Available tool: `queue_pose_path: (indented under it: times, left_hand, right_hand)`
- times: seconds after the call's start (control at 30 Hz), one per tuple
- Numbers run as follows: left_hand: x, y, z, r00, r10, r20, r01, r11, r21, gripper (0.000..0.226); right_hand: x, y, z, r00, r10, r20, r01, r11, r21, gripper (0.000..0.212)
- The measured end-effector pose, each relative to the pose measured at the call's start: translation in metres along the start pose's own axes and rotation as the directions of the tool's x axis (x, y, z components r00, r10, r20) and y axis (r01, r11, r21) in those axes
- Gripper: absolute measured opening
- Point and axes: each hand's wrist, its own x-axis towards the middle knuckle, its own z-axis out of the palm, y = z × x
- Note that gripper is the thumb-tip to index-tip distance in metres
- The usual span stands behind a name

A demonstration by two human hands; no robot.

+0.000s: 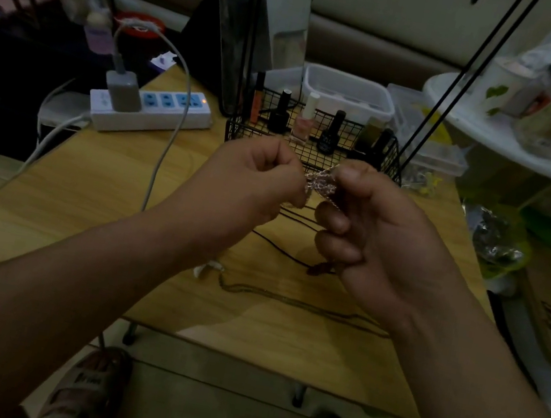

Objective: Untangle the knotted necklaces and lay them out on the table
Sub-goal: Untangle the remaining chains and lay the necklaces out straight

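Two hands meet above the table (84, 197): my left hand (253, 182) and right hand (375, 241) each pinch a small tangle (320, 184) of glinting pinkish chain, held in the air between their curled fingers. Dark cords (278, 247) run from under my hands onto the wood, and a thin chain (287, 299) lies stretched out nearer me. The table is pale wood grain. At its far edge stand a black wire basket (315, 160) of polish bottles (304, 118) and, to the left, a white power strip (158, 111) with a grey charger (123, 91). The room is dim; my sandals (87, 389) rest on tile.
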Motion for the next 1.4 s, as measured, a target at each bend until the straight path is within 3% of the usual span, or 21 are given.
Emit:
queue_pose_path:
  times: [0.1,0.2,0.27,0.33,0.43,0.63,0.8,0.9,1.0,1.07,1.27,1.4]
  left_hand:
    - [-0.001,-0.001,0.005,0.999,-0.034,0.015,0.034,0.998,-0.055,0.007]
    - [-0.001,-0.004,0.007,0.999,-0.053,0.009,0.053,0.997,-0.063,0.009]
    - [-0.001,-0.005,0.005,0.998,-0.039,0.044,0.041,0.998,-0.044,0.008]
    - [-0.002,-0.005,0.002,0.995,-0.029,0.099,0.029,1.0,0.008,0.01]
    - [-0.004,-0.003,-0.002,0.987,-0.019,0.157,0.008,0.997,0.073,0.021]
    - [-0.002,0.007,-0.015,0.968,0.036,0.247,-0.072,0.988,0.138,0.022]
    - [-0.003,0.006,-0.018,0.965,0.032,0.261,-0.069,0.989,0.134,0.01]
    - [0.003,0.007,-0.022,0.983,0.007,0.186,0.002,0.999,-0.047,0.014]
    - [0.008,0.01,-0.029,0.992,-0.06,0.111,0.095,0.935,-0.343,0.02]
    - [0.009,0.009,-0.033,0.989,-0.065,0.136,0.118,0.896,-0.427,0.018]
    - [0.009,0.01,-0.033,0.985,-0.048,0.164,0.126,0.854,-0.504,0.012]
    - [0.007,0.011,-0.029,0.983,-0.025,0.18,0.098,0.907,-0.41,0.025]
  right_hand:
    - [0.002,0.004,0.001,0.999,0.008,0.032,-0.015,0.976,0.218,0.007]
    - [0.005,0.008,0.003,0.999,0.03,0.025,-0.035,0.96,0.276,0.008]
    - [0.005,0.008,0.004,1.0,0.019,-0.024,-0.015,0.985,0.172,0.012]
    - [0.005,0.006,0.003,0.995,-0.046,-0.092,0.042,0.998,-0.041,0.013]
    - [0.002,0.001,0.003,0.983,-0.147,-0.108,0.112,0.953,-0.281,0.012]
    - [-0.004,-0.009,0.0,0.988,-0.154,-0.024,0.133,0.911,-0.391,0.011]
    - [-0.003,-0.01,-0.004,0.99,-0.136,-0.029,0.113,0.911,-0.397,0.012]
    - [-0.003,-0.012,-0.009,0.992,-0.107,-0.069,0.066,0.897,-0.438,0.022]
    - [-0.004,-0.015,-0.015,0.986,-0.111,-0.122,0.033,0.859,-0.512,0.029]
    - [-0.004,-0.018,-0.018,0.985,-0.12,-0.126,0.039,0.857,-0.514,0.03]
    - [-0.005,-0.023,-0.018,0.967,-0.203,-0.154,0.063,0.776,-0.627,0.03]
    - [-0.006,-0.024,-0.018,0.964,-0.237,-0.121,0.087,0.712,-0.697,0.028]
